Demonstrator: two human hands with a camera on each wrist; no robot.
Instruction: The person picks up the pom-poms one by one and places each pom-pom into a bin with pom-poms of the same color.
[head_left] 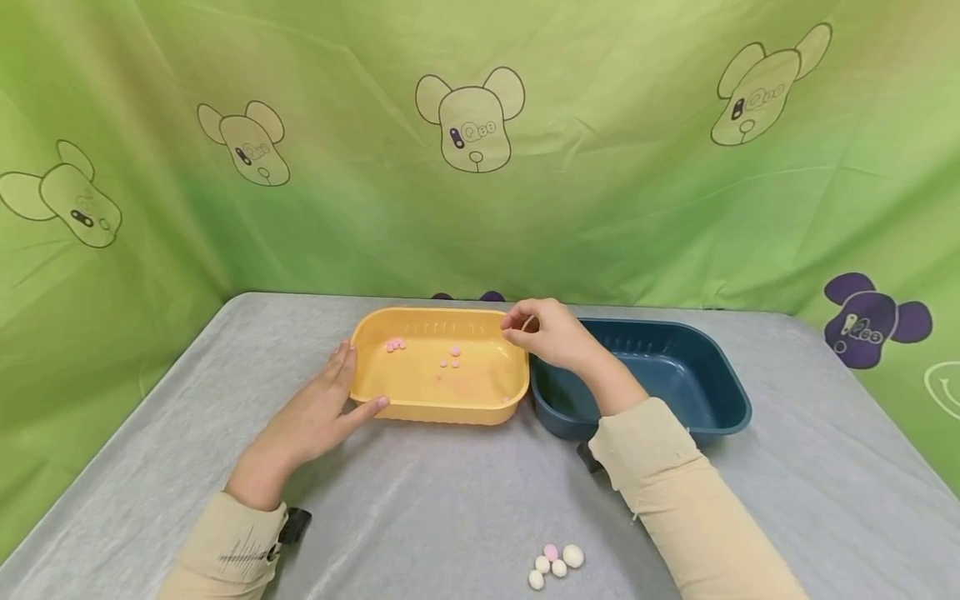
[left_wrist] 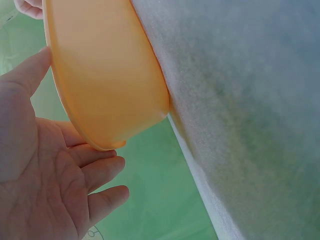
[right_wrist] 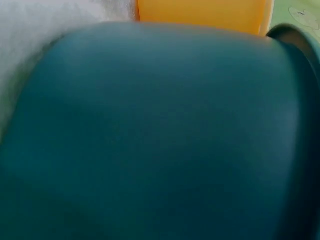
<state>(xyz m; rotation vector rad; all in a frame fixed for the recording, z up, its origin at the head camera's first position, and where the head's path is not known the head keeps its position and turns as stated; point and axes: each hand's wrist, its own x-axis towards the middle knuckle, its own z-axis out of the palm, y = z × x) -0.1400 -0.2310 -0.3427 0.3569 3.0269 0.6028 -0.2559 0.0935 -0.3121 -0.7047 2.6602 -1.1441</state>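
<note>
A yellow plastic basin (head_left: 442, 410) stands on the table with several small pink balls (head_left: 396, 344) lying in it, some in a cluster at the back left and others near the middle. My left hand (head_left: 318, 417) rests against its left end, fingers fairly straight along the side and thumb at the front rim. In the left wrist view the thumb and fingers (left_wrist: 102, 172) touch the basin's rim. Over the basin's right end is my right hand (head_left: 558, 337), fingers bent and thumb close to the index finger; I cannot tell whether a small thing is between them.
A dark blue basin (head_left: 697, 367) stands right beside the yellow one, under the right forearm. Near the front of the grey cloth-covered table (head_left: 420, 500) lie several white balls (head_left: 573, 556) and one pink ball (head_left: 551, 552). A green curtain (head_left: 360, 225) hangs behind.
</note>
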